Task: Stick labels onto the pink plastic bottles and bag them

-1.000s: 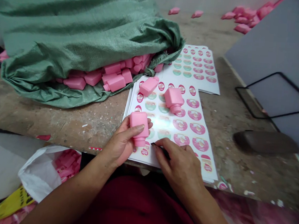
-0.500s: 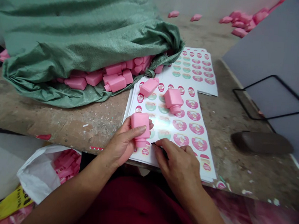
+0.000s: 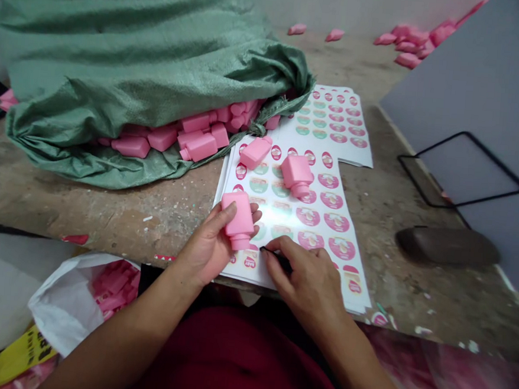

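Note:
In my left hand [image 3: 209, 244] is a pink plastic bottle [image 3: 241, 214], its neck tilted down toward me and its flat side facing up. My right hand [image 3: 313, 281] pinches a slim black pointed tool [image 3: 284, 262]; its exact kind is hard to make out. The tool's tip is just above the near part of a sticker sheet [image 3: 260, 277], right of the bottle's neck and apart from it. Pink and green oval labels cover the sheet. Two more pink bottles lie on it, one at the far left [image 3: 256, 151] and another near the middle [image 3: 297, 174].
A green woven sack [image 3: 131, 61] spills pink bottles [image 3: 198, 147] at the left. Behind lie more sticker sheets [image 3: 351, 150]. On the right are a black wire frame [image 3: 458, 205] and a dark case [image 3: 446, 246]. A white bag [image 3: 56, 305] of bottles hangs below the table edge.
My left hand has shifted the bottle slightly and tilted it, with the thumb now higher on its side. The right hand stays about where it was. The whole view has moved a little.

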`<state>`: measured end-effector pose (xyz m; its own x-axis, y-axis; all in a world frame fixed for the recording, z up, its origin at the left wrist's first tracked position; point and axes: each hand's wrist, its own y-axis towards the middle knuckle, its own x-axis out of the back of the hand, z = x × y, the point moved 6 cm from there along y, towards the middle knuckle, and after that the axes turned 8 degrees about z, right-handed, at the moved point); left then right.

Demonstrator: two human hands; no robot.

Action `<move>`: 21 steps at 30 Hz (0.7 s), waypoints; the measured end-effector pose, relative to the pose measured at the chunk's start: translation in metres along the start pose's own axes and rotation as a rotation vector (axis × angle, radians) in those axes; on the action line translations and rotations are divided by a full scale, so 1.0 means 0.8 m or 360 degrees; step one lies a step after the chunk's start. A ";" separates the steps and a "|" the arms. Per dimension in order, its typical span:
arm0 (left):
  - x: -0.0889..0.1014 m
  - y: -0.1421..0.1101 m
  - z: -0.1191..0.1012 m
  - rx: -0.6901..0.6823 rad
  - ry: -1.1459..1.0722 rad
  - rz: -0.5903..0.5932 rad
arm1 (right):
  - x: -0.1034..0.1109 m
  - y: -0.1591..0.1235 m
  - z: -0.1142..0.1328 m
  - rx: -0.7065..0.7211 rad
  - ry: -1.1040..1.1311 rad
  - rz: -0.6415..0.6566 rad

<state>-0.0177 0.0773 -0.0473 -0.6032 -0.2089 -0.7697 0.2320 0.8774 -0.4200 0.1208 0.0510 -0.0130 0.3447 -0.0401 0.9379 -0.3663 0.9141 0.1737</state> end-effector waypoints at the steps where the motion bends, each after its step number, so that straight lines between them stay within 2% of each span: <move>1: 0.000 0.000 0.001 0.0008 -0.0010 -0.0003 | 0.000 0.001 0.001 0.0003 -0.0016 -0.0021; 5: 0.000 0.000 0.001 -0.0010 -0.0006 0.0008 | -0.003 0.005 0.001 -0.0087 -0.0045 -0.0065; 7: 0.001 0.000 -0.001 -0.0032 -0.0002 -0.0019 | -0.005 0.007 -0.006 -0.0212 0.0123 0.0004; 10: 0.003 0.000 -0.003 -0.0050 0.0006 -0.0063 | -0.007 0.005 -0.022 -0.0460 0.0715 0.0163; 13: 0.001 -0.001 -0.005 -0.0071 0.0094 -0.0043 | -0.002 0.003 -0.032 -0.0612 0.1347 0.0219; 16: -0.005 -0.007 -0.004 -0.0084 0.0246 0.0012 | 0.010 0.005 -0.035 -0.0640 0.1620 0.0223; 21: -0.021 -0.023 0.007 0.0014 0.0408 0.0103 | 0.021 0.016 -0.031 -0.0550 0.1682 0.0204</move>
<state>-0.0077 0.0619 -0.0292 -0.7601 -0.0355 -0.6488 0.2823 0.8813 -0.3789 0.1436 0.0720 -0.0023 0.9428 0.2754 0.1878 -0.2489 0.9564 -0.1530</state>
